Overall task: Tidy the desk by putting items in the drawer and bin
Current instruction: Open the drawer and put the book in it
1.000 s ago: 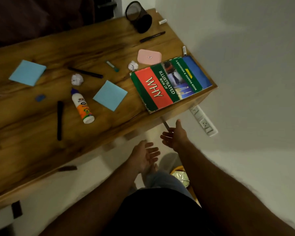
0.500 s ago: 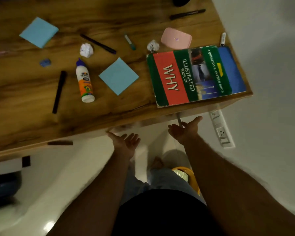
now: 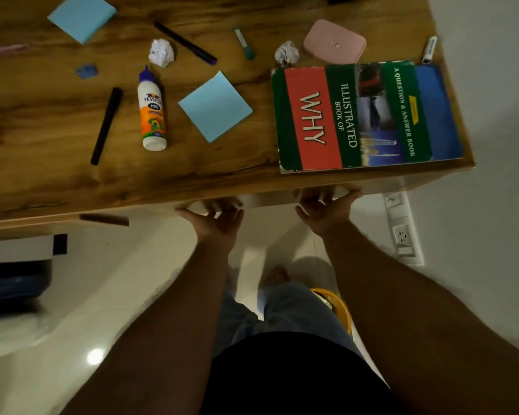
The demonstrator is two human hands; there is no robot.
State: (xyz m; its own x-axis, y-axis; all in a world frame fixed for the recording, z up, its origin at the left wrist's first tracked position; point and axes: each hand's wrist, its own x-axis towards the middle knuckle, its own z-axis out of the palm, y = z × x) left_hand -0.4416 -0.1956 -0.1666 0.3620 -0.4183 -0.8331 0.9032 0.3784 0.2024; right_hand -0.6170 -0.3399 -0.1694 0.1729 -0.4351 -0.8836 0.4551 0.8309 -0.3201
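My left hand (image 3: 218, 220) and my right hand (image 3: 325, 209) are palm up at the desk's (image 3: 42, 181) front edge, fingers spread. Their fingertips touch the pale drawer front (image 3: 270, 199) just under the desktop. Neither hand holds anything. On the desk lie a "WHY" book (image 3: 366, 115), a glue bottle (image 3: 152, 112), two crumpled paper balls (image 3: 161, 52) (image 3: 286, 53), two blue sticky notes (image 3: 215, 106) (image 3: 81, 16), black pens (image 3: 105, 125) (image 3: 185, 42) and a pink case (image 3: 334, 41). An orange bin (image 3: 340, 305) stands on the floor by my legs, mostly hidden.
A green marker (image 3: 244, 43), a white marker (image 3: 429, 49) and a small blue scrap (image 3: 86, 71) also lie on the desk. A dark handle (image 3: 104, 219) sits on the drawer further left. A socket strip (image 3: 402, 232) is on the white wall at right.
Both hands have risen from mid-air below the desk to its front edge, reaching the drawer front. The view has moved closer to the desk.
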